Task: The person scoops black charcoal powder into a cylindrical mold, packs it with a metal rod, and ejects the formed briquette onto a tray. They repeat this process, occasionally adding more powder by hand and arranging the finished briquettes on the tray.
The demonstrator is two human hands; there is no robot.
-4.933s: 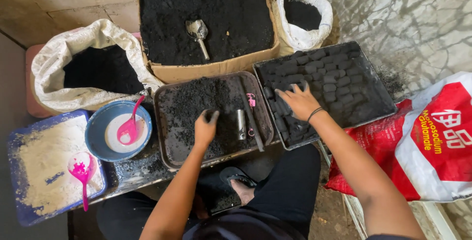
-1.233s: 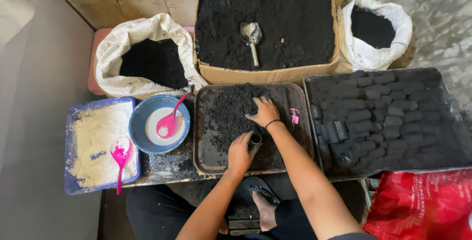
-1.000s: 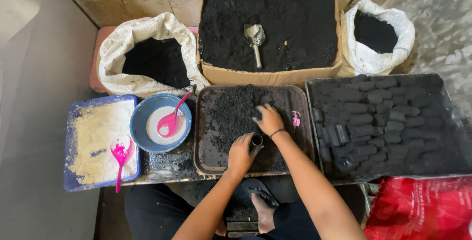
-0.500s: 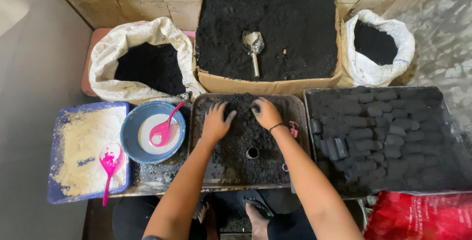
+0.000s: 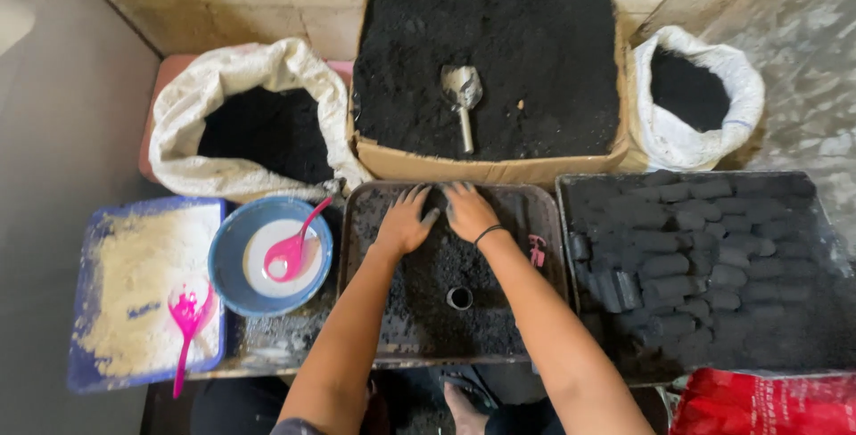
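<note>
both hands are flat in the black powder (image 5: 446, 266) heaped in the dark metal tray (image 5: 546, 266) in front of the person. the left hand (image 5: 404, 221) lies palm down with fingers spread, gripping nothing, its fingertips at the far edge of the tray. the right hand (image 5: 468, 210) sits just beside it, almost touching, also flat and holding nothing, with a dark band on the wrist. nearer the person than the hands, a small metal tube (image 5: 459, 298) stands upright in the powder, apart from both. a small pink thing (image 5: 537, 250) lies by the tray's right rim. right of the tray a second tray (image 5: 802, 187) is packed with black briquettes (image 5: 687, 248). beyond the tray is a cardboard box (image 5: 490, 169) of black powder with a metal scoop (image 5: 463, 101) lying in it. left of the tray stands a blue bowl (image 5: 228, 282) holding a pink spoon (image 5: 290, 252), and further left a blue tray (image 5: 89, 373) of pale powder with another pink spoon (image 5: 185, 328).
</note>
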